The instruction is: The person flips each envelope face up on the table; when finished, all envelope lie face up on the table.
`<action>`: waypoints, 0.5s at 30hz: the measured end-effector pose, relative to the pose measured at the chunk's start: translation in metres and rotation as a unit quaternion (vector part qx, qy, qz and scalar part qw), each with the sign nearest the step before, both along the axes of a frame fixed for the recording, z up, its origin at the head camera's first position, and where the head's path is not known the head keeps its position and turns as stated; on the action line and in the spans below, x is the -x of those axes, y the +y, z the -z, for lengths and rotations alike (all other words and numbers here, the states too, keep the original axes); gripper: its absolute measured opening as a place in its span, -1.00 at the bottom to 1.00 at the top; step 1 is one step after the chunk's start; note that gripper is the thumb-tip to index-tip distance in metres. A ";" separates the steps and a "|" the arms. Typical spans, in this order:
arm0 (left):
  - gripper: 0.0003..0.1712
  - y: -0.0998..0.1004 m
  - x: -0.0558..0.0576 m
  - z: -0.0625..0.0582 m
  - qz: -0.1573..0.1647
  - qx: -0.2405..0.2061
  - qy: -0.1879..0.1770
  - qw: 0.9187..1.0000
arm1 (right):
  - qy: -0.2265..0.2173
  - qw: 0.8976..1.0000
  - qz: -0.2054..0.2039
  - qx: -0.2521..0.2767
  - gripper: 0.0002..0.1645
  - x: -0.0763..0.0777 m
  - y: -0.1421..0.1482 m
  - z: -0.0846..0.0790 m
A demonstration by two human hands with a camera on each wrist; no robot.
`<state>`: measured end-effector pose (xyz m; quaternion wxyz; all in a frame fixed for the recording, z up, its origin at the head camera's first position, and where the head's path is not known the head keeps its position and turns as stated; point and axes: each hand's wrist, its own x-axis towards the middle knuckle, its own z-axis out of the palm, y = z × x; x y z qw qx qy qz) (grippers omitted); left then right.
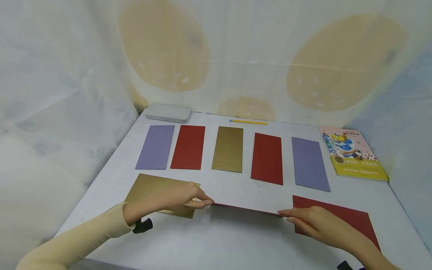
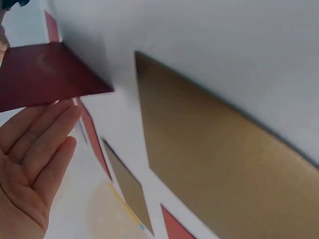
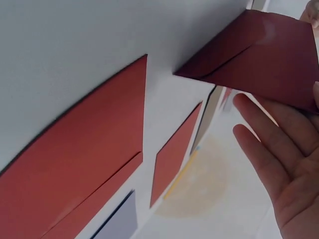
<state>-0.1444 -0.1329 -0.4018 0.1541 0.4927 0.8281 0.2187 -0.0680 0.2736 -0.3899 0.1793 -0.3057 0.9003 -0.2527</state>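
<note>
Foreground: left hand (image 1: 185,197) and right hand (image 1: 314,221) pinching opposite ends of raised red envelope (image 3: 281,55) between thumb and fingers; envelope spans gap between hands above front of white table (image 1: 209,247), edge-on in head view; contact with tabletop cannot be told. Flanking, lying flat: front gold envelope (image 1: 152,183), partly hidden behind left hand; front red envelope (image 1: 351,221), partly behind right hand. Middle: spaced row, left to right, leftmost lavender envelope (image 1: 155,148), inner-left red envelope (image 1: 187,148), central gold envelope (image 1: 227,149), inner-right red envelope (image 1: 267,159), rightmost lavender envelope (image 1: 311,165). Right: illustrated book (image 1: 354,153). Rear: yellow pencil (image 1: 249,122), pale case (image 1: 168,112).
</note>
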 end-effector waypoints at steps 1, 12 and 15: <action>-0.61 0.000 0.001 -0.001 -0.001 -0.007 -0.007 1.000 | 0.004 1.000 -0.001 -0.002 -0.60 0.001 0.001 0.000; -0.63 0.010 0.006 0.000 0.030 -0.131 0.151 0.979 | 0.033 0.999 0.015 0.015 -0.65 0.015 0.003 -0.002; -0.57 0.014 0.007 0.002 0.036 -0.165 0.221 0.961 | 0.112 0.993 0.013 0.046 -0.51 0.017 0.000 0.003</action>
